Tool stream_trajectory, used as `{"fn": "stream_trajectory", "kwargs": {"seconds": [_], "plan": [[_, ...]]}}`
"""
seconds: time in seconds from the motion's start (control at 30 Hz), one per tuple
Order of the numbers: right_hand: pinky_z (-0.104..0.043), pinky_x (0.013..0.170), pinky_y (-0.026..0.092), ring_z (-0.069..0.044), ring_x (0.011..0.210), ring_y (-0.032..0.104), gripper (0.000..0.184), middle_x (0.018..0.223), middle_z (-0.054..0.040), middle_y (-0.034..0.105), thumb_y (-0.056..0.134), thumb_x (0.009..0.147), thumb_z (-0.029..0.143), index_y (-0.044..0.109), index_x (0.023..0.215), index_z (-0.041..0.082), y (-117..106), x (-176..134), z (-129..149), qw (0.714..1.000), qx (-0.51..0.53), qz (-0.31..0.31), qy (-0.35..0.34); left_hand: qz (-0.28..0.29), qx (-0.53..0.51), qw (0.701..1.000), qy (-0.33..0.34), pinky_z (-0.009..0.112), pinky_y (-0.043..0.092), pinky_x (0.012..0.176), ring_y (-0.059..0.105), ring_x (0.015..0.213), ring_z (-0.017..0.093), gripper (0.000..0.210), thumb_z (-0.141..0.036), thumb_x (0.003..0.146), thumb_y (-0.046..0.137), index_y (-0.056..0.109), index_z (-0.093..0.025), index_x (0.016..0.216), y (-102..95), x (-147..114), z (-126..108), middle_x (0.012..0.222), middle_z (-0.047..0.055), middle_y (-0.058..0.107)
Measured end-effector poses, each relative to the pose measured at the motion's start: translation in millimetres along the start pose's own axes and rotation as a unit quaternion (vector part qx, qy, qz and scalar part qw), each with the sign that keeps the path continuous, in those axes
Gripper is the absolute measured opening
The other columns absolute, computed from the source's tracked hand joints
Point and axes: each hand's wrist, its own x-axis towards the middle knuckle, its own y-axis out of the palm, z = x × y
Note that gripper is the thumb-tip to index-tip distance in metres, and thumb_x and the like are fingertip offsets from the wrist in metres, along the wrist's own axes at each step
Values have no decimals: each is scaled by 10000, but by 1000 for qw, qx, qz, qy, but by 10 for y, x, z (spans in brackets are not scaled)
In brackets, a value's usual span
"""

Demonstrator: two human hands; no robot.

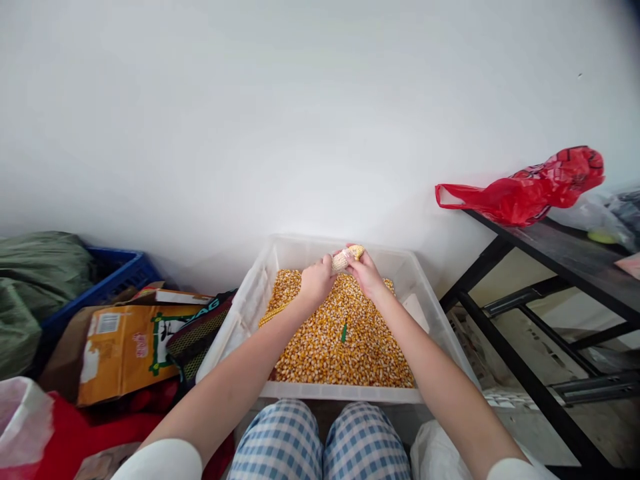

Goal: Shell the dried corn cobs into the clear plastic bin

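Note:
A corn cob is held above the plastic bin. Most of its visible length is bare and pale, while yellow kernels remain at the right tip. My left hand grips its left end with the fingers wrapped round it. My right hand is closed round the right part, below the kernel-covered tip. Loose yellow and white corn kernels fill the bottom of the translucent bin. Another yellow ear of corn lies at the left side, partly behind my left forearm. A small green piece rests on the kernels.
A black metal stand with a red plastic bag on it is at the right. To the left are an orange cardboard box, a blue crate and a green sack. A white wall rises behind the bin.

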Motion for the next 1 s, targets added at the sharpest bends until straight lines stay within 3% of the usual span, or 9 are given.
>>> {"fn": "stream_trajectory", "kwargs": {"seconds": [0.17, 0.33, 0.4, 0.47, 0.57, 0.67, 0.8, 0.83, 1.0], "plan": [[-305, 885, 428, -136, 973, 565, 582, 1049, 10, 611, 701, 625, 234, 416, 1128, 302, 17, -49, 5, 997, -29, 70, 30, 74, -278, 958, 2, 278, 432, 590, 589, 628, 185, 288, -335, 746, 511, 484, -164, 976, 83, 38, 47, 762, 64, 615], [-323, 805, 454, -174, 974, 559, 409, 1163, -4, 556, 539, 725, 517, 489, 1065, 295, -66, 13, -2, 995, -59, 35, 79, 320, -572, 755, -22, 217, 370, 414, 460, 425, 96, 200, -334, 695, 523, 480, -143, 732, 86, 15, 135, 567, 4, 499], [-341, 775, 462, -190, 982, 559, 492, 1215, -2, 523, 324, 767, 650, 524, 1032, 286, -148, 68, -5, 992, -71, -7, 104, 362, -615, 700, -41, 205, 381, 420, 485, 473, 99, 171, -305, 670, 514, 484, -142, 709, 65, -6, 174, 593, 13, 501], [-333, 746, 470, -186, 964, 573, 596, 1210, -12, 529, 156, 789, 669, 529, 1033, 274, -240, 108, -17, 981, -136, -49, 128, 346, -642, 681, -63, 214, 433, 484, 526, 564, 115, 179, -275, 660, 476, 517, -137, 767, 51, -16, 202, 655, 34, 532], [-291, 690, 481, -166, 849, 617, 587, 1055, -72, 614, 145, 824, 618, 536, 977, 208, -351, 98, -74, 912, -338, -42, 230, 258, -641, 716, -96, 230, 474, 618, 559, 702, 132, 303, -255, 672, 427, 555, -122, 912, 43, 3, 223, 766, 70, 573], [-351, 611, 480, -242, 669, 633, 553, 736, -150, 651, 447, 706, 661, 572, 718, 122, -399, 8, -177, 826, -443, 22, 347, 180, -628, 745, -135, 219, 463, 604, 558, 701, 128, 418, -307, 722, 401, 521, -133, 1082, -7, 48, 238, 826, 61, 580], [-371, 605, 481, -254, 642, 637, 563, 617, -123, 634, 590, 568, 676, 558, 607, 115, -401, -146, -375, 596, -544, 229, 544, 70, -606, 776, -160, 224, 460, 620, 575, 760, 143, 471, -406, 771, 383, 483, -115, 1127, -297, -38, 293, 948, 91, 588], [-358, 609, 484, -242, 654, 639, 558, 627, -110, 636, 597, 568, 668, 560, 620, 114, -400, -181, -432, 564, -554, 262, 553, 39, -595, 791, -140, 229, 462, 656, 580, 806, 150, 478, -411, 763, 424, 464, -122, 1141, -417, -121, 329, 996, 98, 585], [-301, 586, 485, -200, 652, 636, 475, 616, -70, 625, 598, 641, 593, 552, 643, 120, -414, -311, -692, 545, -573, 304, 531, -84, -438, 890, -92, 268, 446, 735, 577, 880, 180, 547, -486, 715, 532, 443, -167, 1150, -1185, -1007, 756, 1047, 79, 593]]}}
